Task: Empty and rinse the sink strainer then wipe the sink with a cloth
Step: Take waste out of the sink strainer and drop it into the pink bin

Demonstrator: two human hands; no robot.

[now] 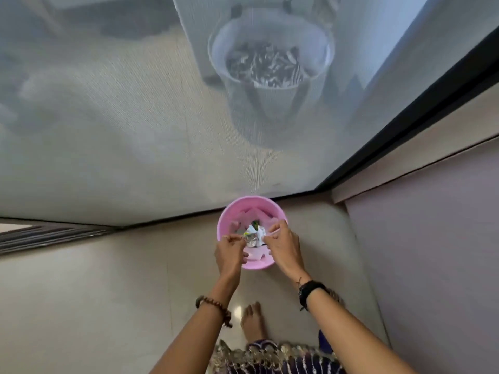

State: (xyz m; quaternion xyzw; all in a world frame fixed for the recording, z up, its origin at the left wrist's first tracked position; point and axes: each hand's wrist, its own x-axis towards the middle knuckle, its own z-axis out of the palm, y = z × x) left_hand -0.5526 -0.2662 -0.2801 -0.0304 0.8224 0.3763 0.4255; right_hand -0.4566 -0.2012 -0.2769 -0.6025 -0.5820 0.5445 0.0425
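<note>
A pink waste bin [237,209] stands on the floor by the screen door, with crumpled wrappers and scraps [255,230] inside. Both my hands hover over its mouth. My left hand [229,252] is at the bin's near left rim and my right hand [283,247] at its near right rim. The fingers of both are pinched toward a small shiny metal piece [249,241] between them, which looks like the sink strainer. It is small and partly hidden by my fingers, so its shape is unclear.
A mesh screen door [121,130] fills the far side, with a white bucket [272,63] of dark contents behind it. The black door frame [405,125] runs diagonally at right beside a pale mauve wall [432,252]. My bare foot [252,322] is on the beige tiled floor.
</note>
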